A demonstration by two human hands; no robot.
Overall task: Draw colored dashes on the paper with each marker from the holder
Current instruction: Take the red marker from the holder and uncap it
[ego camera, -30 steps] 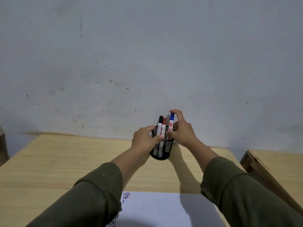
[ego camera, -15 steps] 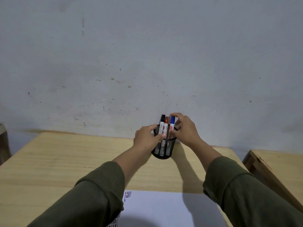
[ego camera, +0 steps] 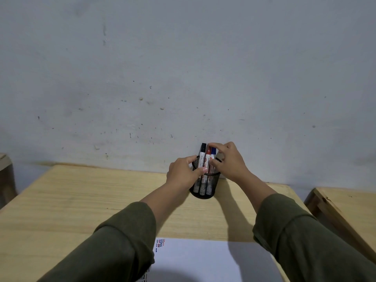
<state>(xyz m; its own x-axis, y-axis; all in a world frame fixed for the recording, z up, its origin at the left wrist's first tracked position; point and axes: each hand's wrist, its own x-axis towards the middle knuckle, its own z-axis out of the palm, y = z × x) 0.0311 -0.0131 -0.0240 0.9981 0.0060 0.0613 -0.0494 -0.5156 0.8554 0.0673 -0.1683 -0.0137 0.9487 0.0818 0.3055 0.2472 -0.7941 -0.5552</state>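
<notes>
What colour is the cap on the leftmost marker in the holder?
Black: the leftmost marker in the mesh holder has a black cap, seen in the head view.

My left hand (ego camera: 184, 174) grips the black mesh holder (ego camera: 205, 185) at the table's (ego camera: 81, 200) far edge, while my right hand (ego camera: 227, 161) pinches the red marker (ego camera: 208, 157) between the black marker (ego camera: 202, 154) and blue marker (ego camera: 213, 152) (all upright). The paper (ego camera: 203, 259) lies near me, dashes (ego camera: 160, 243) at its left corner.
</notes>
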